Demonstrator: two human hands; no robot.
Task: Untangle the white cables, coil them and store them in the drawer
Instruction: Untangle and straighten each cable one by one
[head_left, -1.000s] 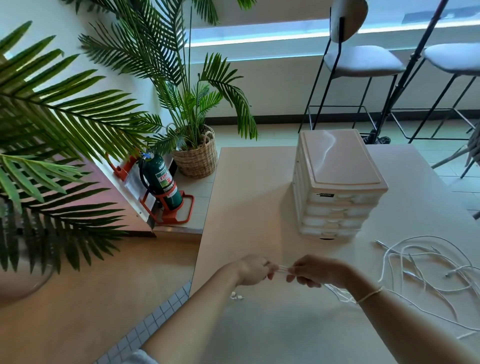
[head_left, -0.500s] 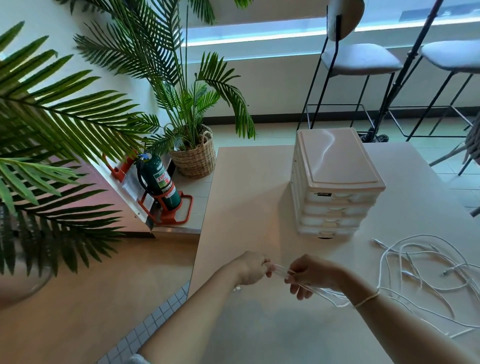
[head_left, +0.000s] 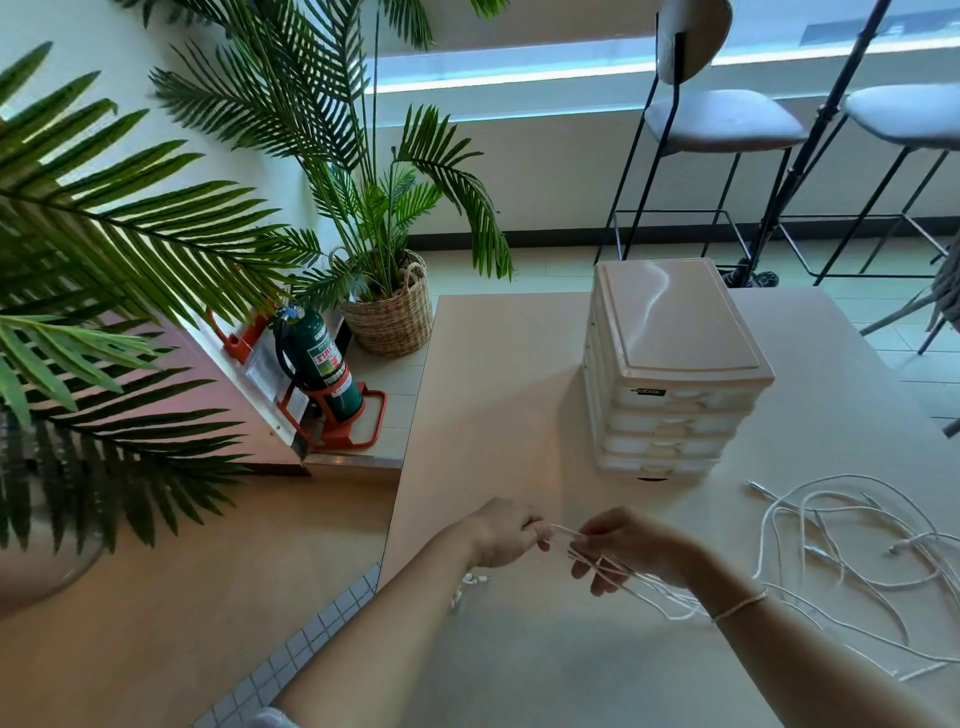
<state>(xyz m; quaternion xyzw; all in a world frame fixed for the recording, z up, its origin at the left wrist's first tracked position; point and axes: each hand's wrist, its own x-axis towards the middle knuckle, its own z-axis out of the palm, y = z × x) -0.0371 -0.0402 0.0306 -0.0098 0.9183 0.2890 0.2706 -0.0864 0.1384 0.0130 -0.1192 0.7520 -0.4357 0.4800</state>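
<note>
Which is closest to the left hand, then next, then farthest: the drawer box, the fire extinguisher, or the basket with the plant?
From the left hand:
1. Drawer box, on the table, ahead and right.
2. Fire extinguisher, on the floor, left.
3. Basket, on the floor, behind the extinguisher.

A pale table fills the near right. Far right stand two black-legged stools under a bright window. Left, palm plants, a basket pot, a green fire extinguisher.
</note>
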